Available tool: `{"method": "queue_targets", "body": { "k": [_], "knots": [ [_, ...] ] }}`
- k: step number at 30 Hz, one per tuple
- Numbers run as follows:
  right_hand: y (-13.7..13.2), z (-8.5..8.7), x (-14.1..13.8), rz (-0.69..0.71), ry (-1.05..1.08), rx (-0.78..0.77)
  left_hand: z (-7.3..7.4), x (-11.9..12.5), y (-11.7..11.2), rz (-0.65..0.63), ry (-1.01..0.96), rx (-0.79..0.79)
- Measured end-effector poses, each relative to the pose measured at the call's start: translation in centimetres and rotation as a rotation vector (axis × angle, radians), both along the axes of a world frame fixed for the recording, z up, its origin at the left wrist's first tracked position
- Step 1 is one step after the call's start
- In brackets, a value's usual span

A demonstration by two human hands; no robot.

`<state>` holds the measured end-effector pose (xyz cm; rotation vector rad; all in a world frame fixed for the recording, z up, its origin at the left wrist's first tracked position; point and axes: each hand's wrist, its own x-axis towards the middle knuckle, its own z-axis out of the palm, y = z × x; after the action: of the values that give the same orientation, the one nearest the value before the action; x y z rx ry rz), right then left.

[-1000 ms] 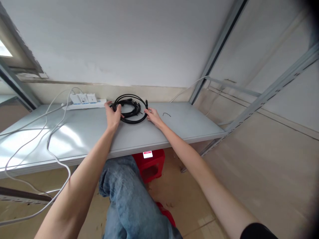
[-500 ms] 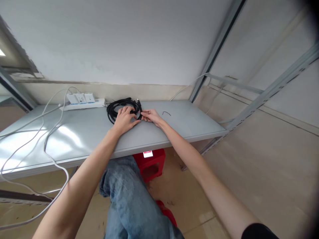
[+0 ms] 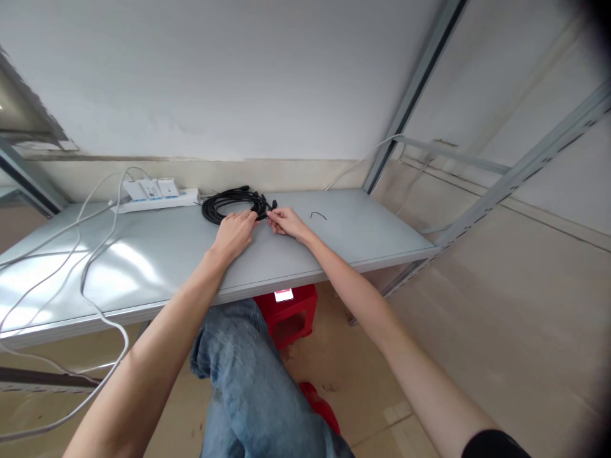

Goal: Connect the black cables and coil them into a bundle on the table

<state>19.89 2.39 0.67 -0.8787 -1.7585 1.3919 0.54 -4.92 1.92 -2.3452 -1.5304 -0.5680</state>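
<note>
A coil of black cable (image 3: 229, 202) lies on the grey shelf (image 3: 167, 254) near the back wall. My left hand (image 3: 235, 233) rests on the coil's front edge, fingers curled over the strands. My right hand (image 3: 285, 223) pinches the cable's plug end at the right side of the coil, just beside the left hand's fingertips. A small black twist tie (image 3: 318, 216) lies on the shelf to the right of my right hand.
A white power strip (image 3: 155, 194) with white adapters sits at the back left, white cords (image 3: 86, 267) trailing over the shelf and off its front edge. Metal shelf uprights (image 3: 410, 95) rise at the right. A red stool (image 3: 286, 315) stands below by my jeans-clad leg.
The coil has flattened and shifted left. My left hand moved from the coil's left side to its front right, and my right hand came in to meet it at the plug end.
</note>
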Motion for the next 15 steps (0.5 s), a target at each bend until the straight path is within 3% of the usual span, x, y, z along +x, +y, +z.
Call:
{"method": "queue_targets", "body": {
  "k": [3, 9, 15],
  "knots": [
    [-0.4, 0.7, 0.2, 0.05, 0.091, -0.12, 0.3, 0.1, -0.3, 0.069, -0.036, -0.002],
    [-1.3, 1.8, 1.0, 0.309, 0.303, -0.301, 0.6, -0.4, -0.2, -0.027, -0.072, 0.181],
    [-1.3, 1.5, 1.0, 0.309, 0.248, -0.37, 0.1, -0.9, 0.4, -0.061, -0.016, 0.139]
  ]
}}
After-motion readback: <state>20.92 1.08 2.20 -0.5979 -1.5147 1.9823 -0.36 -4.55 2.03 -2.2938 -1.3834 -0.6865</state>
